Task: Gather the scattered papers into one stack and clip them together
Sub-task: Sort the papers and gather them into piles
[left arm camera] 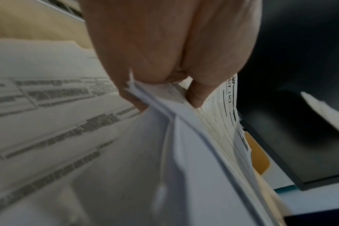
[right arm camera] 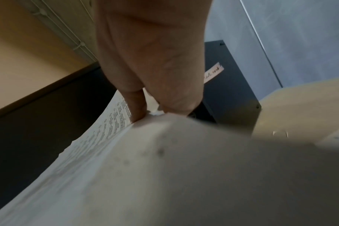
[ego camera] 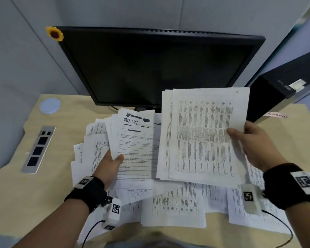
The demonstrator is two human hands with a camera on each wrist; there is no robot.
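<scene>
Printed white papers lie scattered over the wooden desk [ego camera: 16, 194]. My left hand [ego camera: 109, 162] pinches a sheaf topped by a handwritten "Task List" sheet [ego camera: 138, 140], thumb on top; the left wrist view shows the thumb [left arm camera: 197, 94] and fingers clamping that sheaf's edge [left arm camera: 164, 107]. My right hand [ego camera: 252, 142] grips a second bundle of table-printed sheets [ego camera: 202, 135] by its right edge, lifted above the desk; in the right wrist view the fingers [right arm camera: 137, 105] close on this bundle [right arm camera: 164, 168]. More loose sheets [ego camera: 174, 206] lie underneath. No clip is visible.
A black monitor [ego camera: 156, 67] with a sunflower decoration [ego camera: 55, 34] stands just behind the papers. A black computer case [ego camera: 279, 86] stands at the right, a power socket strip [ego camera: 38, 149] and a round blue cap [ego camera: 50, 105] at the left.
</scene>
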